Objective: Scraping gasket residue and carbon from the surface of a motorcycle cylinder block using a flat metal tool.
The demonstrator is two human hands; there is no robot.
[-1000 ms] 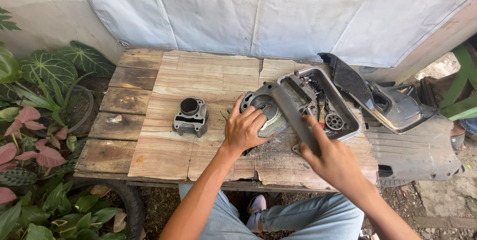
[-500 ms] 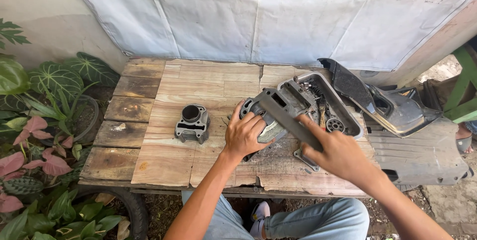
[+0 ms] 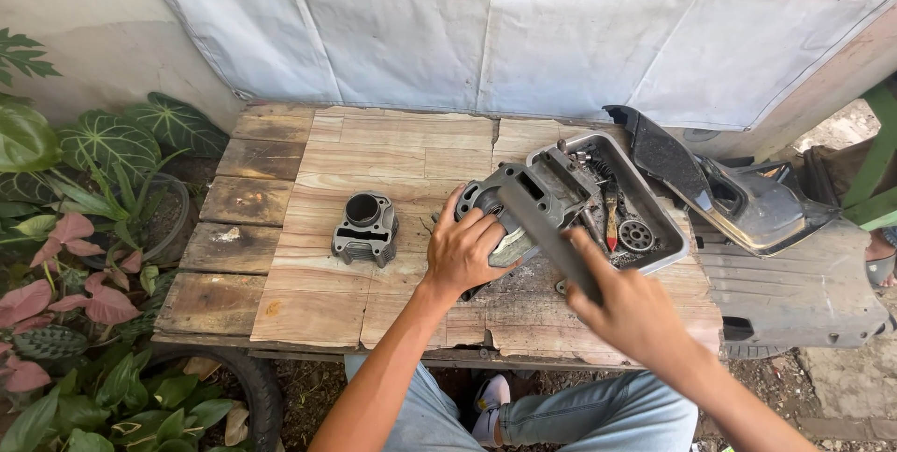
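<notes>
Head view. The left hand (image 3: 464,251) is pressing down on the near-left end of a grey engine casing (image 3: 523,204), fingers curled over its round opening, so that the part is being held steady against the desk (image 3: 308,274). The right hand (image 3: 628,307) is closing around the near end of a long grey bar-shaped section (image 3: 551,232) of the same casing, gripping it from above; whether this section is a separate piece or cast into the casing cannot be told. With one hand on each end, the casing is sitting tilted rather than flat.

The casing is lying toward the right half of the desk, closer to the near edge than the far one, and is partly overlapping a shallow grey tray (image 3: 665,237) just behind it. The tray is holding small loose parts, among them a round toothed piece (image 3: 635,234) and a wooden-handled tool (image 3: 611,218), keeping them together within reach of the right hand.

A finned engine cylinder (image 3: 365,228) is standing apart near the middle of the desk, left of the left hand. Dark plastic body panels (image 3: 747,200) are resting off the right edge. Leafy plants (image 3: 84,228) are growing beside the left edge.
</notes>
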